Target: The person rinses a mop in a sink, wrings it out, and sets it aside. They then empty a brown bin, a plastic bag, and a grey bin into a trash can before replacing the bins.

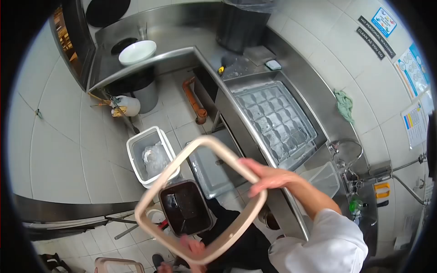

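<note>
I hold a beige rectangular frame with rounded corners (159, 185) in both hands, tilted in front of me. My right hand (268, 176), on a white-sleeved arm, grips its far right edge. My left hand (193, 248) grips the near lower edge and is blurred. Through the opening I see a dark tub (186, 207) holding dark liquid, down by the floor. A black apron hangs below the frame.
A steel sink holds a grey compartment rack (273, 118). A white bin with a plastic bag (150, 157) and a grey tray (211, 170) sit below. A white bowl (136, 52) rests on the counter. A clear tub (325, 177), tap (346, 150) and green cloth (344, 104) are at right.
</note>
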